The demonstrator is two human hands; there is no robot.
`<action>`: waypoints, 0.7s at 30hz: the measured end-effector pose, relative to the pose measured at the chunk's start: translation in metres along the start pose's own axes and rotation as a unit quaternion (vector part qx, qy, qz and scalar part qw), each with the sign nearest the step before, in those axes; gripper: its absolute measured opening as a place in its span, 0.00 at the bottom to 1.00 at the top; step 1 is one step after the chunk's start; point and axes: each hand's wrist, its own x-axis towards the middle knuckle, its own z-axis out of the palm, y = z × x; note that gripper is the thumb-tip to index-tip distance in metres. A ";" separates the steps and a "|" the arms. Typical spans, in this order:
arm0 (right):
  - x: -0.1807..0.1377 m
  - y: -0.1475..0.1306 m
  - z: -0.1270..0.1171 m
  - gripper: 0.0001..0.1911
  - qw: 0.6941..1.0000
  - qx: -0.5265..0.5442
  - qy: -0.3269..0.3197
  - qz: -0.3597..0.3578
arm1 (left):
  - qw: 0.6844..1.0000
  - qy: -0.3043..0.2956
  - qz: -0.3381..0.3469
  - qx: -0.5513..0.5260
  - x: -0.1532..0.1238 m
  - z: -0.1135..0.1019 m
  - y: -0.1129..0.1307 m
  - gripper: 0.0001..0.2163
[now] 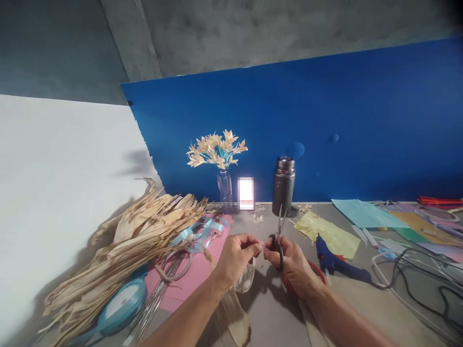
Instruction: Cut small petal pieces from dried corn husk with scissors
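In the head view my left hand is closed in a pinch, its fingertips almost touching those of my right hand. Whatever small thing it pinches is too tiny to make out. My right hand holds scissors by their dark handles, the slim blades pointing up and slightly apart. Below my left hand lies a clear, shiny rounded object, partly covered. A pale dried husk strip rests under my left forearm. Red handles of some tool show behind my right wrist.
Dried husks are heaped at left, beside a teal ribbon roll, wires and pink paper. Behind stand a glass vase with husk flowers, a bright screen and a dark flask. A blue glue gun and cables lie right.
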 end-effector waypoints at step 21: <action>0.004 0.012 -0.013 0.13 0.997 0.069 -0.041 0.013 | 0.966 -0.093 -0.091 -0.225 -0.006 0.006 -0.013 0.20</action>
